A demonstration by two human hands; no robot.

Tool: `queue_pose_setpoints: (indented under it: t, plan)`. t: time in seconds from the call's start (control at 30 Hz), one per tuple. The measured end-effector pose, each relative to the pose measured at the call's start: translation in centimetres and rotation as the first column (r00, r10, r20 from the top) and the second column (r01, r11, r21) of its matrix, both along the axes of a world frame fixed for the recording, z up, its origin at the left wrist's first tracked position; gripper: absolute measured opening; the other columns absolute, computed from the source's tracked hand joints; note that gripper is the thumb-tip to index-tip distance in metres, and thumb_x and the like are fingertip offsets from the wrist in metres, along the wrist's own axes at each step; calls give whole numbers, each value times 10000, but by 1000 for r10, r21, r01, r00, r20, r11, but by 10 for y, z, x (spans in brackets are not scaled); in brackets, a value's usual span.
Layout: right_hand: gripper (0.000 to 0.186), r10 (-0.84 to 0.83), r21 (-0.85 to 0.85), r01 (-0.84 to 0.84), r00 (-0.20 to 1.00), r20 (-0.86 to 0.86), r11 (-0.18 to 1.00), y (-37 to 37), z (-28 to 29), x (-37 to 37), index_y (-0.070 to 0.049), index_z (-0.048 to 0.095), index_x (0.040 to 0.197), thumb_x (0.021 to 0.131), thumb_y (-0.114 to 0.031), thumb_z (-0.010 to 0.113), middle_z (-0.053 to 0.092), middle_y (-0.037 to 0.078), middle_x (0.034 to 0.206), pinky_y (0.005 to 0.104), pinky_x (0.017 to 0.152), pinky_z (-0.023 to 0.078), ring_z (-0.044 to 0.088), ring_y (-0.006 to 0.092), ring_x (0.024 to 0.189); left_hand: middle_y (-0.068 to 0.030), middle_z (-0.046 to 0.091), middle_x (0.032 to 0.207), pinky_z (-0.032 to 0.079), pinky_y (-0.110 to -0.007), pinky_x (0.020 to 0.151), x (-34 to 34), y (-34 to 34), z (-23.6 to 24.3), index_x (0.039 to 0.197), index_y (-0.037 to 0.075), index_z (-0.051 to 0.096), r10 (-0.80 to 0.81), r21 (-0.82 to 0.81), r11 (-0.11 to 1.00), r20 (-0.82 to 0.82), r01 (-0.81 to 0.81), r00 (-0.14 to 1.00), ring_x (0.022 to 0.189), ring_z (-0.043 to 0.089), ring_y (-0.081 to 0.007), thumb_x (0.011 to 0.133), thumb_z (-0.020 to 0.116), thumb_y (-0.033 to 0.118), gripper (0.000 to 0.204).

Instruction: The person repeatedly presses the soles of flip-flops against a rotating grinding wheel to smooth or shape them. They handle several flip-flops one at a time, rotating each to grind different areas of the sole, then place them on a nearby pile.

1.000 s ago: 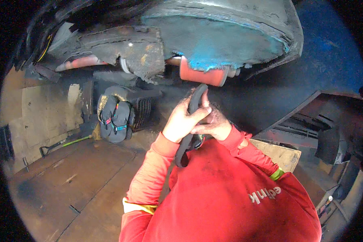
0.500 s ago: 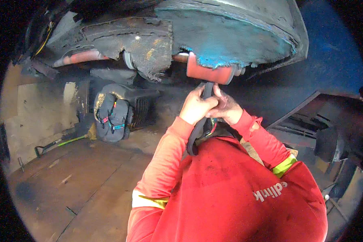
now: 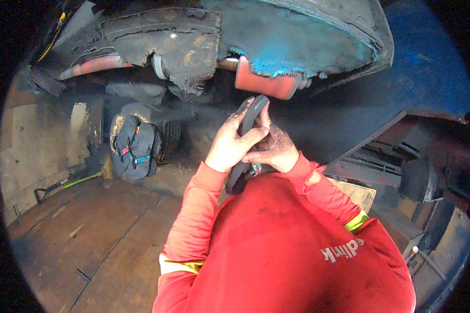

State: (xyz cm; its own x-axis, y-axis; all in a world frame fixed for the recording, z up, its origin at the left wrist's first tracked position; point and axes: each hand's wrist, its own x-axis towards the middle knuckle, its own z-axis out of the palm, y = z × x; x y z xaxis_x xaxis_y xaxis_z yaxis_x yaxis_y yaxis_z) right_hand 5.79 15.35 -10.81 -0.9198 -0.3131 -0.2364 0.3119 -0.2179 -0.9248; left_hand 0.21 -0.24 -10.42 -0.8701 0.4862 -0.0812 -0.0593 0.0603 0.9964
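Note:
Between my two hands is a thick black strap (image 3: 253, 112), bent over at its upper end, its lower part hanging toward my waist. My left hand (image 3: 227, 143) is closed on the strap from the left, thumb across its near side. From the right, my right hand (image 3: 278, 147) is closed at the same strap, its fingertips partly hidden. Dark smudges mark both hands. Just beyond them, a red cylinder (image 3: 266, 81) sticks out below a ragged grey sheet with blue fuzz (image 3: 303, 47). My hands are apart from the cylinder.
A grey backpack-like bag (image 3: 137, 150) with coloured straps stands at the left. Near it, a broom with a green handle (image 3: 83, 180) lies on the brown floor (image 3: 115, 235). A dark metal frame (image 3: 386, 156) and a blue wall (image 3: 428, 68) are at the right.
My hands have come slightly left, and the strap's top, upright before, now bends over between them. The whole view has shifted a little.

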Motion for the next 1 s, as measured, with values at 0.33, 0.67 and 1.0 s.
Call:
queue_pose_setpoints:
  t: [0.33, 0.67, 1.0]
  plan:
    - [841, -71, -359, 168, 961, 267, 918, 28, -22, -26, -93, 373, 1447, 725, 68, 773, 537, 44, 1287, 350, 984, 486, 544, 187, 1180, -229, 687, 874, 524, -417, 765, -35, 36, -10, 1020, 2, 680, 6, -305, 952, 136, 36, 991, 842, 696, -351, 792, 686, 402, 460]
    - [1072, 119, 600, 299, 822, -557, 742, 30, -37, 7, -54, 250, 1545, 661, -111, 854, 351, 207, 1527, 404, 1119, 363, 383, 336, 1396, -71, 614, 1288, 438, -296, 1012, 20, 27, -28, 1375, 23, 550, 33, 449, 872, 343, -195, 939, 1178, 552, -137, 857, 673, 22, 533]
    - [853, -37, 239, 75, 987, -159, 968, 6, -29, 3, -15, 393, 1447, 730, -208, 813, 452, 182, 1452, 385, 1112, 369, 457, 299, 1327, -95, 713, 927, 519, -326, 781, 4, 22, 2, 1116, 49, 694, 199, -133, 973, 60, -189, 978, 853, 668, -155, 911, 673, 250, 288]
